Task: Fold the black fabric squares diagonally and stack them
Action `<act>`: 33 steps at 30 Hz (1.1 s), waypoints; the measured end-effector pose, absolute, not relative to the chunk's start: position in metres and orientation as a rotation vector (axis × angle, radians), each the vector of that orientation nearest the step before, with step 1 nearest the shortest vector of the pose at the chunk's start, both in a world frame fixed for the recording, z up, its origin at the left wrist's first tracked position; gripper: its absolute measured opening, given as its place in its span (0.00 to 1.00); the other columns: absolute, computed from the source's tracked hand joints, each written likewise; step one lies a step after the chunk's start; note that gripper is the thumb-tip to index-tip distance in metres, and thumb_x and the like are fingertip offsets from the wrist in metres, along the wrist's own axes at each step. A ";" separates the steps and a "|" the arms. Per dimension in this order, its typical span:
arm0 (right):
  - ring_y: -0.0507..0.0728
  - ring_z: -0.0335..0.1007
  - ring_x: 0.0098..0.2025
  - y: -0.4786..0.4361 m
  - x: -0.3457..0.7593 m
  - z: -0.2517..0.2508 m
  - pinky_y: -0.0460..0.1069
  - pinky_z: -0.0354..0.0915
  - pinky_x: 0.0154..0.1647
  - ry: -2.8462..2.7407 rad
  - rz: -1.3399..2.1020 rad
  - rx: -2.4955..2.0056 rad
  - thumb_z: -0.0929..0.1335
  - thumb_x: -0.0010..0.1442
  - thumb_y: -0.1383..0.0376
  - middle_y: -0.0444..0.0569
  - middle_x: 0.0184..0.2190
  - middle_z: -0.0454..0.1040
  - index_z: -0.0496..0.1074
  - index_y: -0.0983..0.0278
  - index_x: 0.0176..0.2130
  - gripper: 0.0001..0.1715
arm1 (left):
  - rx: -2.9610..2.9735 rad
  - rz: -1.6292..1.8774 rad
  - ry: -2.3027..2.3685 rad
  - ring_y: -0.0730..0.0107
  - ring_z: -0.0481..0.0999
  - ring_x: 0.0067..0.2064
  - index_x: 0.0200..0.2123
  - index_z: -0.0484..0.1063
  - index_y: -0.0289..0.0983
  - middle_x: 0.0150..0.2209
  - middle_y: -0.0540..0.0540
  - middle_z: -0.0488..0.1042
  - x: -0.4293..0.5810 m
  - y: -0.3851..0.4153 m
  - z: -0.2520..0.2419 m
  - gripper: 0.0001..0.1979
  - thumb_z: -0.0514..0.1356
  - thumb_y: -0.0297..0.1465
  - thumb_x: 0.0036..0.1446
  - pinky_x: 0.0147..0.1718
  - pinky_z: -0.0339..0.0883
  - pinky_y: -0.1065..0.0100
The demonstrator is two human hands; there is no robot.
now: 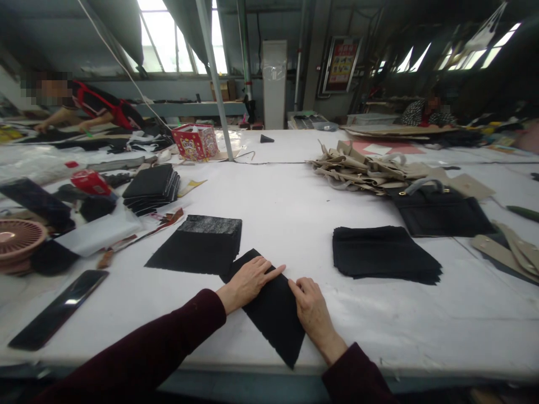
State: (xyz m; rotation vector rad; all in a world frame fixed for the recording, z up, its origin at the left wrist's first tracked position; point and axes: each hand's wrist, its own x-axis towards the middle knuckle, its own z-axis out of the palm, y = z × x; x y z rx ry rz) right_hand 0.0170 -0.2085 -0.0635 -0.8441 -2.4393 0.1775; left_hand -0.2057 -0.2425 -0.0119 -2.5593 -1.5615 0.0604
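A diamond-turned piece of black cloth lies on the white-covered cutting table directly in front of me. My left hand rests flat on its upper left edge, fingers spread a little. My right hand presses on its right edge, and neither hand grips it. Just left of the piece, its corner nearly touching, sits a flat stack of black cloth. A second black stack lies farther right.
Beyond are black panels, a black bag and tan cut pieces. A dark glossy strip lies at left, near a pink round basket. A red printed box stands at the back. A person works at the far left.
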 end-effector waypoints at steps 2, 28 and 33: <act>0.57 0.60 0.38 -0.210 0.019 -0.062 0.52 0.60 0.41 -2.441 0.187 -0.859 0.58 0.68 0.72 0.51 0.35 0.66 0.72 0.67 0.49 0.17 | -2.545 0.064 -1.575 0.61 0.67 0.45 0.68 0.47 0.41 0.43 0.44 0.67 -0.205 -0.242 -0.012 0.34 0.51 0.21 0.59 0.52 0.59 0.61; 0.58 0.60 0.40 -0.216 0.035 -0.057 0.52 0.59 0.41 -2.464 0.172 -0.874 0.58 0.68 0.73 0.51 0.36 0.66 0.70 0.67 0.50 0.17 | -2.671 0.029 -1.502 0.60 0.66 0.53 0.63 0.56 0.39 0.51 0.42 0.67 -0.181 -0.248 -0.006 0.28 0.52 0.22 0.60 0.58 0.56 0.59; 0.58 0.59 0.39 -0.217 0.041 -0.057 0.52 0.60 0.41 -2.487 0.148 -0.908 0.60 0.67 0.72 0.51 0.36 0.66 0.69 0.66 0.52 0.16 | -2.691 0.064 -1.539 0.62 0.67 0.52 0.65 0.52 0.43 0.50 0.43 0.68 -0.175 -0.249 -0.007 0.32 0.53 0.21 0.59 0.54 0.60 0.61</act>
